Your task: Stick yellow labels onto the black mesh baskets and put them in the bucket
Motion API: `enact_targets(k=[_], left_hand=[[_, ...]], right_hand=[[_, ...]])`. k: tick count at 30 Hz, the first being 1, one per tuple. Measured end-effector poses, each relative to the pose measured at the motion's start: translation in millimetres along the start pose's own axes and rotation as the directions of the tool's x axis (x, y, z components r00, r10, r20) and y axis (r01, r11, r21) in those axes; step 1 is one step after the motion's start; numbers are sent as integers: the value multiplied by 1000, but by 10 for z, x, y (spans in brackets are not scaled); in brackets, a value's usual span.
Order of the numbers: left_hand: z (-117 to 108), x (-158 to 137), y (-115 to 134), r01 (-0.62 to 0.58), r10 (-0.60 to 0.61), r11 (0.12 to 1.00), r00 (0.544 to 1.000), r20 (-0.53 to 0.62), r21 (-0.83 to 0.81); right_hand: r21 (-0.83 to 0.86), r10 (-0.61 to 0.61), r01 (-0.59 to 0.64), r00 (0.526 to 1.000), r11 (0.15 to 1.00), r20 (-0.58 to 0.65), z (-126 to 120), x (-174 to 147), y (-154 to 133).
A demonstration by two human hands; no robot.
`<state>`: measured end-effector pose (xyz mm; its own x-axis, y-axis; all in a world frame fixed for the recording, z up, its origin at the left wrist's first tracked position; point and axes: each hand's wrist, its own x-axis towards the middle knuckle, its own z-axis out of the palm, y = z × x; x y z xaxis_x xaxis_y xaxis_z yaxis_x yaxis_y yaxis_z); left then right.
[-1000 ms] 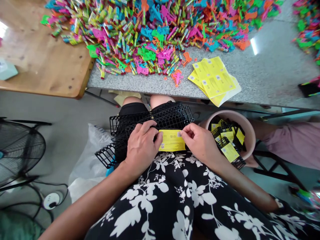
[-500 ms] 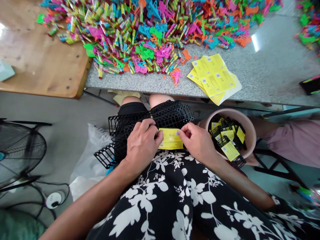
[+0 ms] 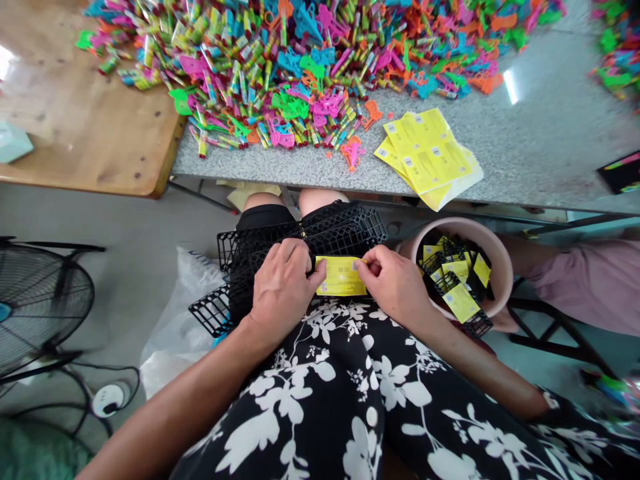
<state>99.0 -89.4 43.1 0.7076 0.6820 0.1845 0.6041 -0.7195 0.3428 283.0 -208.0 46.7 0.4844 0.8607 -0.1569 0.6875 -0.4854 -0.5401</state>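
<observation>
Speckled table (image 3: 505, 150) beyond; yellow label (image 3: 341, 277) between hands (image 3: 281, 283), touching both.

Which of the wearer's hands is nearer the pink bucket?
Right. The right hand, at the right end of the yellow label, is just left of the pink bucket; the left hand, at the label's left end, is farther left.

left grip (image 3: 283, 283): curled, palm down | right grip (image 3: 397, 283): curled, pinching | both forearms (image 3: 195, 387): angled inward, grips apart
</observation>
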Motion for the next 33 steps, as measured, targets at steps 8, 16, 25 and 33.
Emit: enact_targets(k=[8, 16, 25, 33], left_hand=[[66, -192, -231, -306, 304, 952, 951, 61, 24], [-85, -173, -169, -384, 373, 922, 917, 140, 58], [-103, -142, -238, -388, 377, 922, 894, 242, -3], [-286, -12, -268, -465, 454, 885, 843, 289, -34]], right_hand=[[44, 11, -8, 998, 999, -64, 90, -95, 81], [-180, -403, 374, 899, 910, -170, 185, -208, 183], [-198, -625, 622, 779, 758, 54, 119, -44, 647], [-195, -681, 690, 722, 697, 120, -162, -93, 674]])
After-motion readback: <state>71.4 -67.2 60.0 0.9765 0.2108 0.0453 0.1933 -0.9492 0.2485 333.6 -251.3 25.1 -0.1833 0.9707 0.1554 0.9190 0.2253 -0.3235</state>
